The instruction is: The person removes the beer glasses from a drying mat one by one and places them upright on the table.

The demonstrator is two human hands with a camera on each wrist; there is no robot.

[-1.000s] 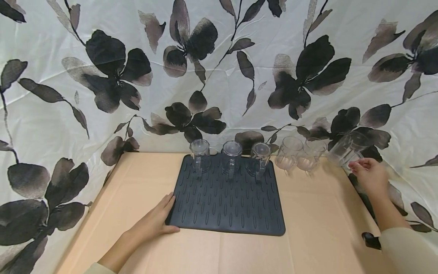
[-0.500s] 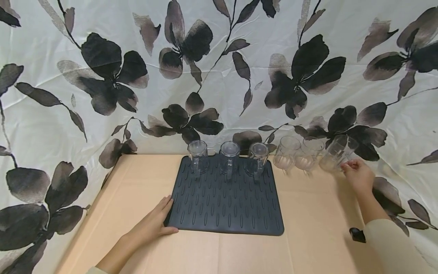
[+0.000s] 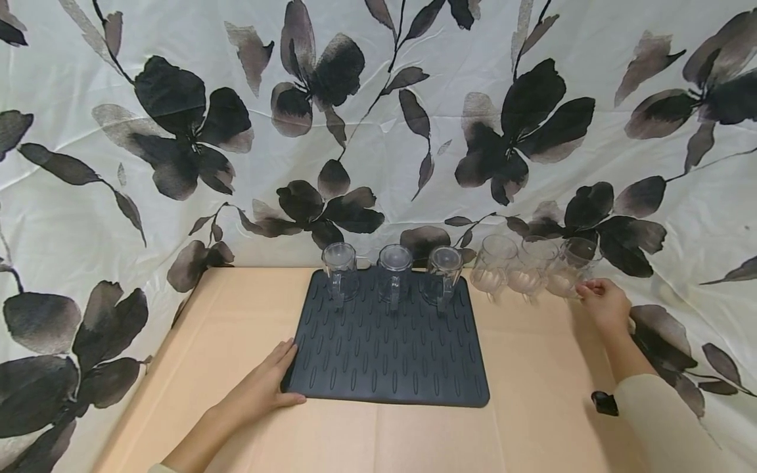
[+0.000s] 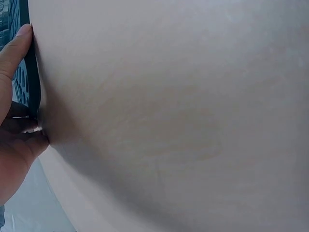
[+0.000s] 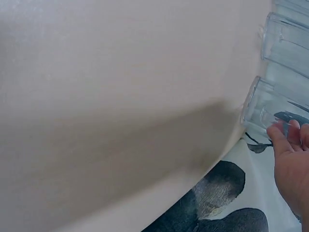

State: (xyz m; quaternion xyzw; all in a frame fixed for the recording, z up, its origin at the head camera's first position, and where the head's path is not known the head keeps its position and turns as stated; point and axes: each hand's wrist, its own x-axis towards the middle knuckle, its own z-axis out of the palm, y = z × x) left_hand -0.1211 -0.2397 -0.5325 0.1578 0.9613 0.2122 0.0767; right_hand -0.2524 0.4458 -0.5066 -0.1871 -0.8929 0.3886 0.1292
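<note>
My left hand (image 3: 260, 378) lies at the near left corner of a dark ribbed drying mat (image 3: 390, 355), fingers along its left edge and thumb at the front edge. At the far right of the table, my right hand (image 3: 606, 303) pinches the handle of a clear glass mug (image 3: 568, 272). That mug stands upright at the table's back edge, close beside two other clear mugs in a row, one of them the middle mug (image 3: 532, 266). In the right wrist view the fingertips (image 5: 276, 129) are at the mug's handle. Three glass mugs, one in the centre (image 3: 395, 269), stand along the mat's back edge.
The table (image 3: 236, 315) is pale and wood-coloured. Behind it hangs a white cloth (image 3: 414, 164) printed with dark flowers, close to the mugs. A small black object (image 3: 604, 403) shows beside the right sleeve (image 3: 662, 414).
My right hand has moved left and brought the tilted mug down upright beside the other two. The left hand has stayed at the mat's corner.
</note>
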